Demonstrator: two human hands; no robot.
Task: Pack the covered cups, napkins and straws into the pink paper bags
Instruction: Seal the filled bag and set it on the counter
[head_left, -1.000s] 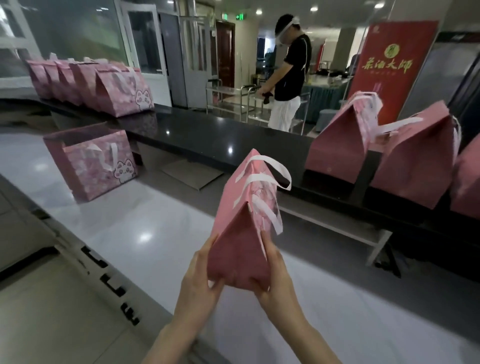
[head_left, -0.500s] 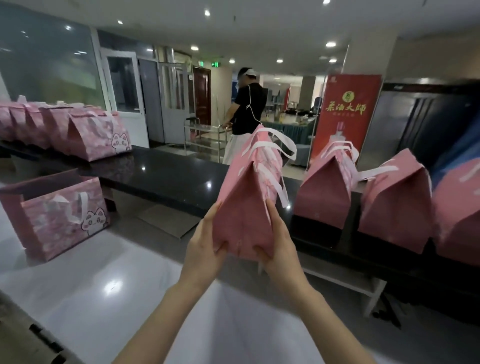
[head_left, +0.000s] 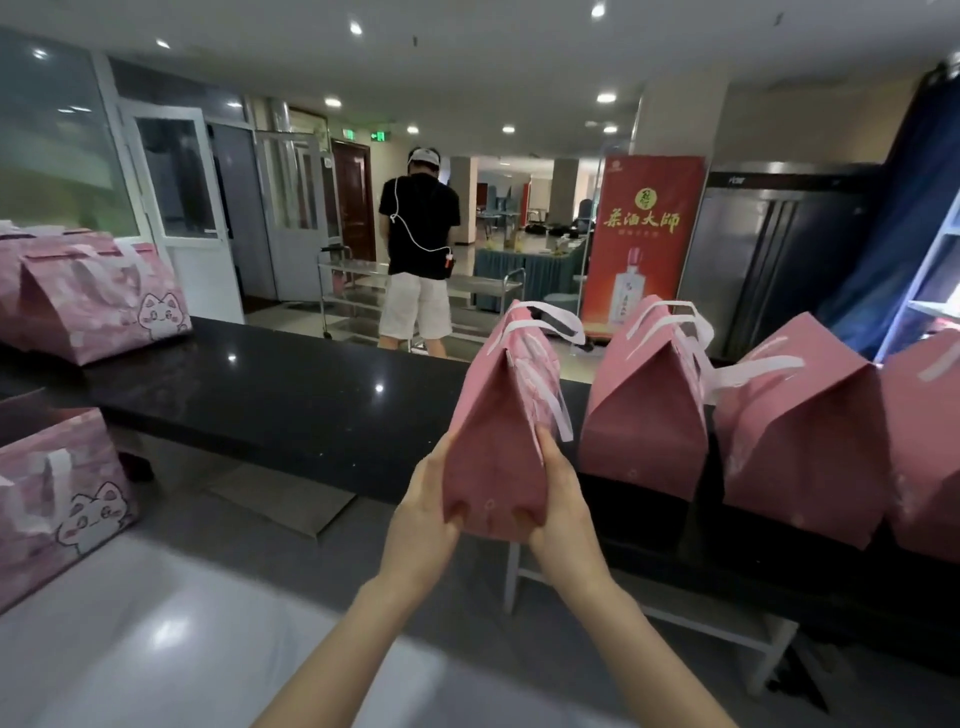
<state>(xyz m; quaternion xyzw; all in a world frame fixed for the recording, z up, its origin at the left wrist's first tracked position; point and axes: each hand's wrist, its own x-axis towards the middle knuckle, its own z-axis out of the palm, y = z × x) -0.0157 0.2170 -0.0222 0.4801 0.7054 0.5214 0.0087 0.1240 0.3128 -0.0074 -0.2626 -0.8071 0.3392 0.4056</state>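
Note:
I hold a closed pink paper bag (head_left: 501, 431) with white handles upright between both hands, in the air just in front of the black counter (head_left: 291, 395). My left hand (head_left: 428, 512) grips its lower left side and my right hand (head_left: 563, 514) its lower right side. The bag's top is folded shut, so what is inside is hidden. To its right a row of closed pink bags (head_left: 644, 405) stands on the counter, the nearest one almost touching my bag. No cups, napkins or straws are in sight.
More pink bags with a cat print stand at the counter's far left (head_left: 104, 301), and one open bag (head_left: 57, 493) sits on the white table (head_left: 156, 639) at the left. A person in a black shirt (head_left: 418, 260) stands behind the counter by a metal cart. A red banner (head_left: 641, 239) stands further back.
Both hands have lifted the bag up and carried it forward and to the right, from above the white table to the black counter's edge beside the row of closed bags.

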